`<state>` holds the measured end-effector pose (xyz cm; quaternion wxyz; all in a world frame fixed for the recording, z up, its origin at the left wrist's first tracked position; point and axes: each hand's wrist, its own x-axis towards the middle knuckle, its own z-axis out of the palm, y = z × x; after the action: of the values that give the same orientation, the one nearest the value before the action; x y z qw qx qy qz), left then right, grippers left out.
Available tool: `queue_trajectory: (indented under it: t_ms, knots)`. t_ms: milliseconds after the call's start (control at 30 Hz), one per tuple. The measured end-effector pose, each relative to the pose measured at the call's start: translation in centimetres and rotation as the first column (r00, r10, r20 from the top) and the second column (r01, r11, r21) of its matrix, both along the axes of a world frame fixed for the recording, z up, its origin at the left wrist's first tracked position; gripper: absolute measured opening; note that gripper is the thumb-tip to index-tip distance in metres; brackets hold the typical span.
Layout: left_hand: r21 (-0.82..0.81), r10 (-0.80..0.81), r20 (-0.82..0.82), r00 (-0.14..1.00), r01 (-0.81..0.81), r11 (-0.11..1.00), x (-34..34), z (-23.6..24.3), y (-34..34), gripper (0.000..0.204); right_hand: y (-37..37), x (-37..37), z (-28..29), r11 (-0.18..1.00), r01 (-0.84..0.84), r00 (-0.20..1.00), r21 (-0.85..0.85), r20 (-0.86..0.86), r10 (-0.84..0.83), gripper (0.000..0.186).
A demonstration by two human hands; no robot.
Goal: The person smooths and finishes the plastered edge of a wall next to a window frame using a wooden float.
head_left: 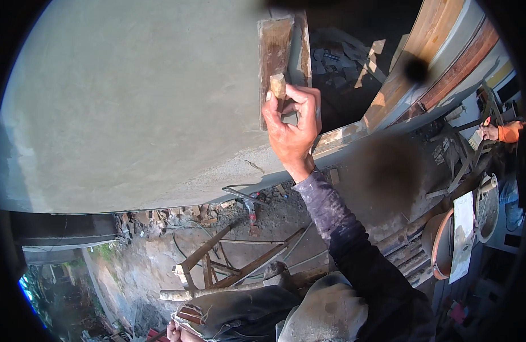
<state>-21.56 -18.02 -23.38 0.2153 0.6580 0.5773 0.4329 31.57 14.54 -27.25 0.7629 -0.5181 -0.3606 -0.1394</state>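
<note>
My right hand (297, 128) is closed around the pale wooden grip of a long, narrow wooden float (274, 45). Its board lies upright against the grey plastered wall (132, 102), along the edge of a dark window opening. The thumb rests on the left of the grip, with the fingers curled on the right. Low at the left, my left hand (174, 332) shows only in part at the picture's edge. Its fingers are curled by a thin dark stick-like piece, and what they hold cannot be made out.
Wooden frame pieces (388, 74) border the opening at the right. Below stand wooden trestle bars (209, 251), with rubble and a hose around them. A bucket (431, 239) bears a whitish board (461, 236). At far right, another person's hand (490, 133) in an orange sleeve holds a brush.
</note>
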Motion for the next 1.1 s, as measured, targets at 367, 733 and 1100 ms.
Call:
queue_trajectory:
  t_ms: [367, 733, 1100]
  knots:
    - [0.679, 0.258, -0.411, 0.874, 0.105, 0.727, 8.9, -0.9, 3.4, 0.07, -4.0, 1.5, 1.2, 0.927, -0.36, 0.933, -0.104, -0.029, 0.359, 0.033]
    - [0.706, 0.223, -0.44, 0.87, 0.181, 0.685, 7.7, -1.8, 3.4, 0.061, -4.6, 8.6, 5.3, 0.889, -0.424, 0.906, -0.174, -0.086, 0.415, 0.034]
    - [0.55, 0.116, -0.409, 0.905, 0.144, 0.823, 9.9, 0.2, 2.6, 0.063, -4.3, 8.8, 4.4, 0.876, -0.423, 0.906, -0.234, -0.079, 0.417, 0.032]
